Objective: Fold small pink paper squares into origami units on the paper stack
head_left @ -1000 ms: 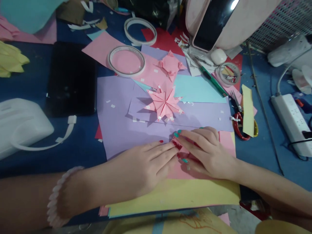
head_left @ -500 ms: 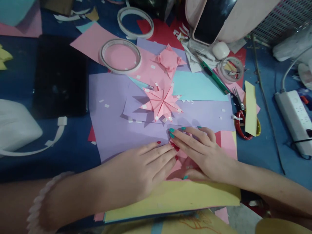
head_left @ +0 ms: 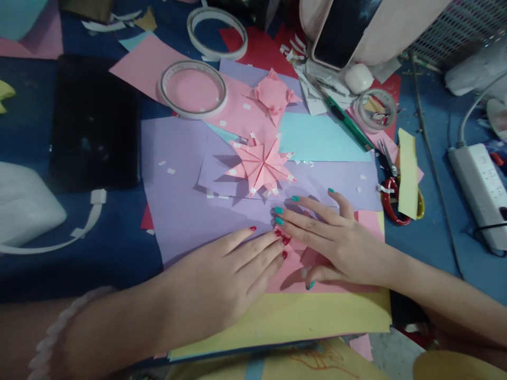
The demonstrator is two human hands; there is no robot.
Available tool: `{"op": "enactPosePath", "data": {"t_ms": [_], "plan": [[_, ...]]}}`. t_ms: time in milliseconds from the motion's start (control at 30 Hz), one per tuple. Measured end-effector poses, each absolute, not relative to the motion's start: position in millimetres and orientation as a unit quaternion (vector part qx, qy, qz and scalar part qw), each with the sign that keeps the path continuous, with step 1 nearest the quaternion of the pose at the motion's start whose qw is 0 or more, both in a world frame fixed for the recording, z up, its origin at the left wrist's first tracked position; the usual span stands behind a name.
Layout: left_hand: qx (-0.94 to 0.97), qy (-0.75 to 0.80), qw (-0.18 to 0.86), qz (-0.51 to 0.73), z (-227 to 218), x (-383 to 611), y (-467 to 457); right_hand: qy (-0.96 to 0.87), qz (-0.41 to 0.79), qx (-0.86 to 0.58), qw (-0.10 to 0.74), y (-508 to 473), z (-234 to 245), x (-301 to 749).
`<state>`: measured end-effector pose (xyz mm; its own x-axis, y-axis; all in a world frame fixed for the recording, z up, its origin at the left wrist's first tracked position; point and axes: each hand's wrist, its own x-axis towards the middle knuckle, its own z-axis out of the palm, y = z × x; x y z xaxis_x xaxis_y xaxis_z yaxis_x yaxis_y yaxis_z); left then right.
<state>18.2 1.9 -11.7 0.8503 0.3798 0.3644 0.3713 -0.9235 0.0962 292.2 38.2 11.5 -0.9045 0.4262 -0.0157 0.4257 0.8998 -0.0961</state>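
My left hand (head_left: pixel 241 269), with red nails and a beaded bracelet on the wrist, lies flat with its fingertips on folded pink paper (head_left: pixel 291 274). From the other side my right hand (head_left: pixel 330 237), nails green, rests its spread fingers on the same paper, and the fingertips of both hands meet there. Much of that paper is hidden under the hands. Just beyond them a pink folded paper star (head_left: pixel 263 164) with white-tipped points stands on purple sheets (head_left: pixel 178 200). Yellow paper (head_left: pixel 317 314) lies under the pink along the near edge.
Farther back are a pink folded paper shape (head_left: pixel 273 94), two tape rolls, a green cutter (head_left: pixel 348 124) and a smaller tape roll. On the right lie red-handled scissors (head_left: pixel 391 200) and a power strip (head_left: pixel 481 195). A black tablet (head_left: pixel 95 126) is at left, a phone (head_left: pixel 343 31) behind.
The fingers of my right hand have spread wider, with the thumb and little finger moving outward. My left hand keeps its place on the paper. The whole view has shifted slightly.
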Motion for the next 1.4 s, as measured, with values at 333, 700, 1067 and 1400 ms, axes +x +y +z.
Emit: {"op": "enactPosePath", "data": {"t_ms": [333,700,1067,1400], "plan": [[0.962,0.201,0.020,0.186,-14,16,1,-0.977,0.039,-0.211,0.005,41,12,291],[0.953,0.215,0.034,0.212,-25,17,-4,-0.972,0.067,-0.225,-0.018,37,10,295],[0.969,0.172,0.008,0.179,-13,14,6,-0.968,0.098,-0.230,-0.004,36,7,297],[0.966,0.155,0.038,0.202,-11,17,14,-0.930,0.146,-0.303,0.148,50,9,300]]}}
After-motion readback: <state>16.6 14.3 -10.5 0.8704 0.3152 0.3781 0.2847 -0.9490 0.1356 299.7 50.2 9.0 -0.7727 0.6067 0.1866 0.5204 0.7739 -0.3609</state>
